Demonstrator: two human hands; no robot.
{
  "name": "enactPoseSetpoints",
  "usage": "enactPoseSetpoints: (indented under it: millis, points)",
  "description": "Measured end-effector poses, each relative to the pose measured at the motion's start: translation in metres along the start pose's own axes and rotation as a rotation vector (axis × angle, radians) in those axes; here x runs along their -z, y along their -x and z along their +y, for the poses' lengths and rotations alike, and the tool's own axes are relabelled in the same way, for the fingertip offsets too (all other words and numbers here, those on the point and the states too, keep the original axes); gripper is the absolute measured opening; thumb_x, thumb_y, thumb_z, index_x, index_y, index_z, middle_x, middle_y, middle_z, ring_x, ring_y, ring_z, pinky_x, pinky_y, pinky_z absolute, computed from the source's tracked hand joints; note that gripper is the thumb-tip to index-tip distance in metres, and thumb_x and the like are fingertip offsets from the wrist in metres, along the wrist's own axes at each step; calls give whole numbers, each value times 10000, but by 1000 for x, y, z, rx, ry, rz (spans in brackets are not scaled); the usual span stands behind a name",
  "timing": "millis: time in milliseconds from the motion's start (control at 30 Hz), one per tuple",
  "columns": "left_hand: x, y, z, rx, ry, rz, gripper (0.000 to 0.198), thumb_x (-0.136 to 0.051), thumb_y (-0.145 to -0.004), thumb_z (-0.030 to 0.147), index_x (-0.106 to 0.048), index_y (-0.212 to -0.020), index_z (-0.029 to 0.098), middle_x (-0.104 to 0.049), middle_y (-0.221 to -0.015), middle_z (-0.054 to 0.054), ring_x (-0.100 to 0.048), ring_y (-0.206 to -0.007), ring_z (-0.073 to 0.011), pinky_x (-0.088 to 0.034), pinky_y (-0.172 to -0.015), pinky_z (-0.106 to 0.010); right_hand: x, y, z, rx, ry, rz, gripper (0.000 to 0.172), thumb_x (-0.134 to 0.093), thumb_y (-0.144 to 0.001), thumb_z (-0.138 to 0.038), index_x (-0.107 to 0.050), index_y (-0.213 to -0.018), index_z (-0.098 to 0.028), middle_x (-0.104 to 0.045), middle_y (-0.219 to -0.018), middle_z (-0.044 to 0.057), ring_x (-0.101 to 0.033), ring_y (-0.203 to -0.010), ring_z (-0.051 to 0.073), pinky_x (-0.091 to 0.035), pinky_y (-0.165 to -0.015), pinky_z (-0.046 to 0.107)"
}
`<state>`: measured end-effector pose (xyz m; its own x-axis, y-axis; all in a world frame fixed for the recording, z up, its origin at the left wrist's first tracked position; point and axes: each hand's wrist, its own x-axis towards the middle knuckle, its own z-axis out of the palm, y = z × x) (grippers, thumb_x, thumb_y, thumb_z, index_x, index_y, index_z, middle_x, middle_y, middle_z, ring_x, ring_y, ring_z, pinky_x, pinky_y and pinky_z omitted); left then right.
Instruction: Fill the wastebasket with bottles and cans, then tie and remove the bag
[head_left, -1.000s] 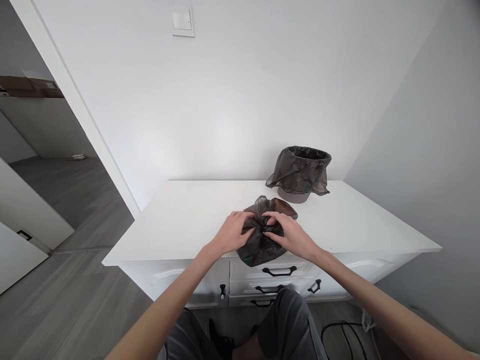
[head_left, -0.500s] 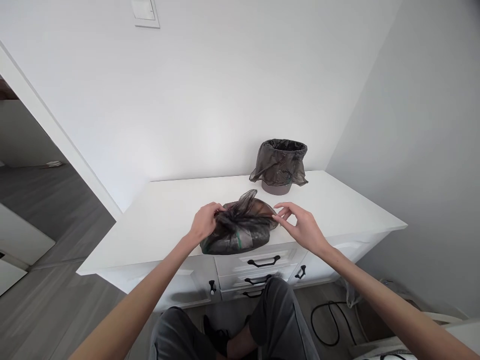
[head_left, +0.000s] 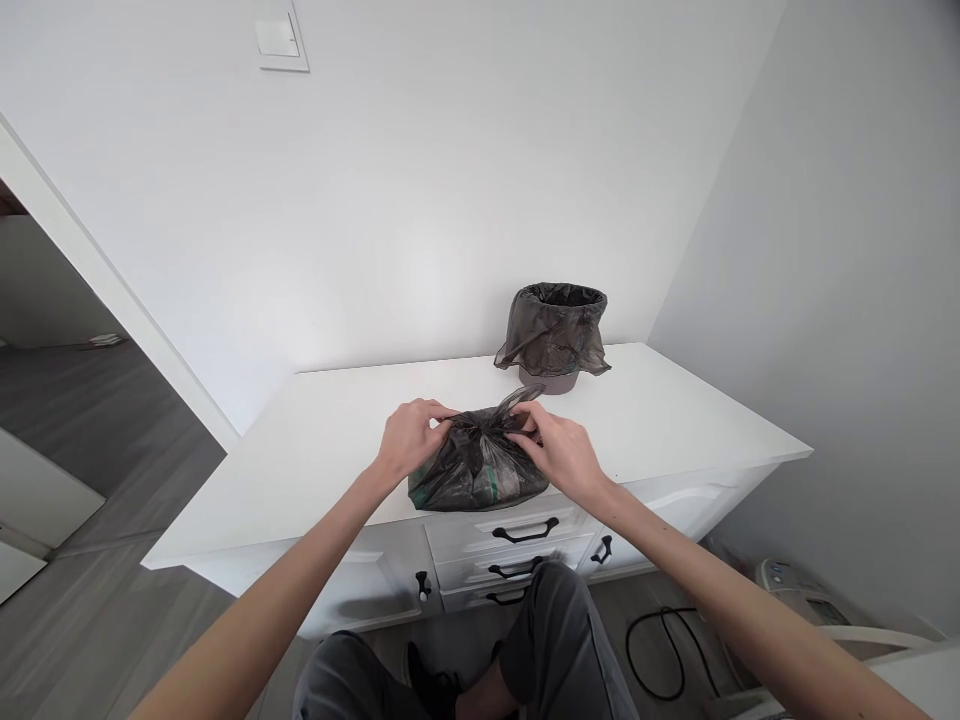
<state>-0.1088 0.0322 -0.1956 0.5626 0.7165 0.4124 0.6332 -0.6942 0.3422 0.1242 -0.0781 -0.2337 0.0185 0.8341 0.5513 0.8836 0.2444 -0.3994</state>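
Observation:
A filled dark plastic bag (head_left: 480, 473) lies on the white dresser top (head_left: 330, 450) near its front edge. My left hand (head_left: 407, 438) grips the gathered plastic at the bag's top left, fingers closed. On the other side of that gathered neck, my right hand (head_left: 559, 447) pinches the plastic, and a loose flap sticks up between the two hands. Behind the bag stands a small bin (head_left: 553, 335) lined with another dark bag, its mouth open.
Below the front edge are drawers with black handles (head_left: 523, 531). A light switch (head_left: 279, 42) is on the wall above. A doorway opens at the left. A black cable (head_left: 660, 650) lies on the floor at the right. My knees are under the dresser.
My right hand, which was off the bag with fingers apart half a second ago, has come back and closed on the bag's neck. The bag top is bunched tighter.

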Motion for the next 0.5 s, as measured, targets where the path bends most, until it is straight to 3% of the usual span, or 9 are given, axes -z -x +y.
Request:
enactPoseSetpoints:
  millis: [167,300,400,500]
  points:
    - [-2,-2,-23,201,57,57,318,-569,-887,282,-849,-1025,345,-820,-1052,15,-725,-949,-255,-549,-803,-356,29,-3,11,45,78,100,243,-555,-1032,-338,-610,-1265,-295,-766,-909,12,-719,-756,218,-426,-613,294]
    - [4,-3,-45,346,90,110,293,-590,-896,386,-849,-999,293,-826,-988,-31,-739,-892,-272,-555,-761,-362,49,-3,27,-12,67,164,239,-562,-1032,-377,-627,-1245,-290,-752,-862,-3,-713,-731,202,-451,-643,292]
    - [12,-1,-48,356,130,102,310,-575,-900,398,-839,-981,257,-822,-977,-50,-745,-897,-269,-571,-790,-364,56,1,35,-66,36,188,227,-557,-1034,-400,-633,-1217,-289,-739,-843,-4,-712,-750,208,-494,-700,316]
    - [15,1,-35,264,181,87,374,-569,-885,353,-778,-1175,244,-778,-1199,-54,-725,-1043,-250,-573,-892,-355,51,7,26,-12,29,211,258,-531,-1041,-376,-620,-1258,-268,-732,-1031,67,-708,-895,250,-546,-808,388]
